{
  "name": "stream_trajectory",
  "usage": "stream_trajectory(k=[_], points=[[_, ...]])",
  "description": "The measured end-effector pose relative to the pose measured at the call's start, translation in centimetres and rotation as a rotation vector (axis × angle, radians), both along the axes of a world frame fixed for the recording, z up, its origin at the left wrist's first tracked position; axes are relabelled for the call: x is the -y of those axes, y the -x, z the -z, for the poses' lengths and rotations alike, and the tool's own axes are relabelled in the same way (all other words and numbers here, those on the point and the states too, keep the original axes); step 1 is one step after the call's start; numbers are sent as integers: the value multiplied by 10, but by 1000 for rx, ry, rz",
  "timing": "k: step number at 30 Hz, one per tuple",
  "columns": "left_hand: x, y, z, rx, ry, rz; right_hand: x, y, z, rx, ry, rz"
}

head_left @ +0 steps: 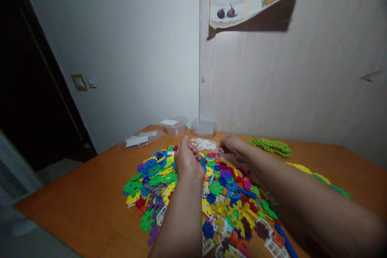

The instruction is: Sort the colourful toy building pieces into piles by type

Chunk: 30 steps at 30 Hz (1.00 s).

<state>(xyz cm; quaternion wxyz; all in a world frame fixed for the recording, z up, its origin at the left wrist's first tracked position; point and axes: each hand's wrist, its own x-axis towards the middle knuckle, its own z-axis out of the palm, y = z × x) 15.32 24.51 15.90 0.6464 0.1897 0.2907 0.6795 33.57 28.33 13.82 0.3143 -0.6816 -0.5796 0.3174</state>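
Observation:
My left hand [190,159] is over the far part of a large heap of coloured plastic building pieces [216,187], its fingers curled in. Whatever it may hold is hidden. To its right, my right hand [232,145] is low at the heap's far right edge, fingers bent and pressed together; I cannot make out anything in them. Between and just beyond the hands lies a small pile of white plastic pieces [204,144]. Notched discs, such as a green disc [148,220], and white window-frame pieces [275,248] are mixed in the heap.
At the table's far corner stand a round clear tub [177,125] and a rectangular clear container [204,128]. A clear plastic bag [142,139] lies left of them. Green pieces [270,147] are stacked at right, near a yellow-green row of discs [317,177]. Walls border the wooden table [90,193].

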Motion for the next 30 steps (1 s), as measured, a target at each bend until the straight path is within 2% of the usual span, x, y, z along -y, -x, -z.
stream_trajectory(k=[4,6,10,12,14,16,20,30], points=[[0,-1,-1,6,6,14,42,-8,2,24,60,27],[0,-2,-2,4,5,19,73,-12,1,12,74,-44],[1,-3,-4,-3,7,17,143,-21,-4,52,59,-292],[1,-3,-4,-3,8,18,176,-23,-6,126,171,-382],[0,-3,-4,-4,7,21,204,-25,-6,154,285,-405],[0,-4,-3,-10,6,23,224,-25,-4,239,274,-444],[-2,-4,-1,-24,8,5,241,-22,2,407,152,-459],[-3,-3,-1,-45,2,10,235,-17,-1,523,112,-431]])
